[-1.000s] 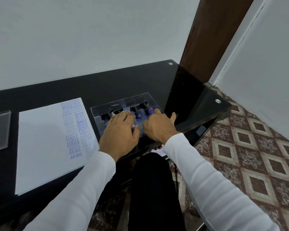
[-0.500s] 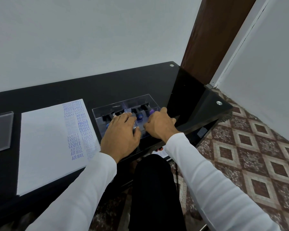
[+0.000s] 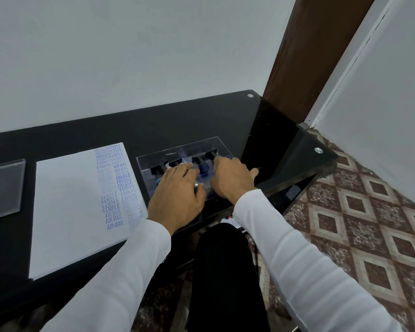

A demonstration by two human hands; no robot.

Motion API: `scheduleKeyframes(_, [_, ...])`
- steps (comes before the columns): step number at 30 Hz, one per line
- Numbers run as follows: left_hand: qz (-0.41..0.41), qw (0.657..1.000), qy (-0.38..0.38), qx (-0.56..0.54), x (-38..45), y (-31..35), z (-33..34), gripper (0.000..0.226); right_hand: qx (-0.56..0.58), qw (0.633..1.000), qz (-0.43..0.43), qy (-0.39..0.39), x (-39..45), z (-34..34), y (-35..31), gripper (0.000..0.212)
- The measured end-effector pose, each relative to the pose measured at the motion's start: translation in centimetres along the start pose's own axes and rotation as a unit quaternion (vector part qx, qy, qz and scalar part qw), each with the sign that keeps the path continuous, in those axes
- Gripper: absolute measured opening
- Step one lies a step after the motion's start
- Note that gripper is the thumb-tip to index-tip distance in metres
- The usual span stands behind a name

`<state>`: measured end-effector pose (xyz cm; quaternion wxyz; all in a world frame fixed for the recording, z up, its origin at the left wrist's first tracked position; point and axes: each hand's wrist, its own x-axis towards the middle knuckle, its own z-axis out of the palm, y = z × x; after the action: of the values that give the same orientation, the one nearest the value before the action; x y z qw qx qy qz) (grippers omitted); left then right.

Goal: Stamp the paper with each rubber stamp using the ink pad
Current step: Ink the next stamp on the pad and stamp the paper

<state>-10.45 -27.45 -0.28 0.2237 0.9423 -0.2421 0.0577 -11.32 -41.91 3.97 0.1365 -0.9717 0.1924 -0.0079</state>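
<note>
Black desk (image 3: 177,121): both hands' grip inside stamp box (image 3: 201,146).

Black glass worktop (image 3: 182,125), bearing stamped paper (image 3: 67,202), clear stamp box (image 3: 201,146) just beside it, clear lid (image 3: 3,188) far left.

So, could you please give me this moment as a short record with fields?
surface: black glass table
paper: white sheet, blue stamp prints down its right side, such as SAMPLE, FRAGILE, AIR MAIL
stamp box: clear plastic case right of the paper, stamps inside
left hand: lies over the case's near left part
right hand: on its right part
held item: cannot tell
far left: clear lid
</note>
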Motion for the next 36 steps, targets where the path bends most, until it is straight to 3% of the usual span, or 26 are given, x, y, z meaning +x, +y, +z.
scheduleKeyframes(7, [-0.003, 1.000, 0.003, -0.015, -0.2, 0.1, -0.4, 0.047, 0.003, 0.995, -0.040, 0.094, -1.3, -0.8, 0.1, 0.027])
scheduleKeyframes(13, [-0.012, 0.999, -0.010, -0.046, 0.0, 0.1, -0.8, 0.047, 0.107, 0.986, -0.061, 0.113, -2.1, 0.2, 0.3, 0.025])
scheduleKeyframes(23, [-0.028, 0.999, 0.009, -0.043, -0.7, -1.0, -2.9, 0.042, 0.117, 0.981, -0.071, 0.135, -3.4, 0.2, -1.2, 0.023])
scheduleKeyframes(36, [-0.110, 0.988, 0.107, -0.019, -7.7, -10.1, -9.7, 0.050, 0.157, 0.966, -0.185, 0.094, -6.5, 1.0, -13.3, 0.034])
